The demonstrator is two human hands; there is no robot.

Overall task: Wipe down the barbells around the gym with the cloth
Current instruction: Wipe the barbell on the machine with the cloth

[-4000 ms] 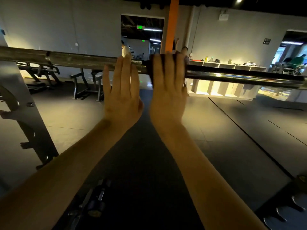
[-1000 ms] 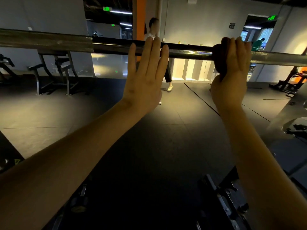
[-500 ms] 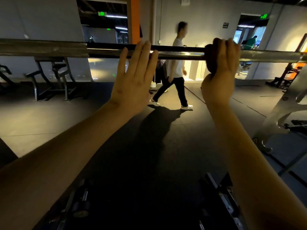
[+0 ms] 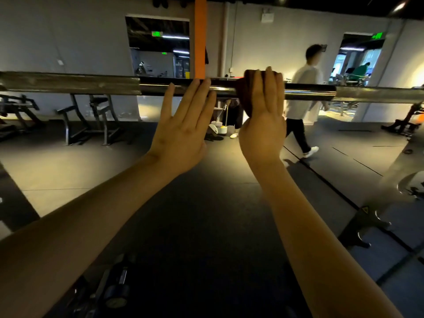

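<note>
Two hands reach up to a bar [image 4: 68, 83] that runs level across the view; the left hand [image 4: 183, 134] is flat, with fingers straight and slightly spread, their tips touching the bar's dark middle stretch and gripping nothing; near it but apart, the right hand [image 4: 263, 125] lays straight, close-set fingers over a dark cloth [image 4: 243, 99] and presses it against the same dark stretch; its thumb is hidden, so I cannot tell whether it hooks underneath; the cloth covers the near side of the bar, shows just above it and hangs a little below, at the left edge of the right hand; paler, rougher lengths of bar run out to both sides; behind the bar a blurred person [image 4: 302, 88] is mid-stride on the dark floor [image 4: 206, 203], facing a lit doorway [image 4: 358, 76]; an orange pillar [image 4: 200, 37] stands against the grey wall; a bench frame [image 4: 91, 115] sits at the left
</note>
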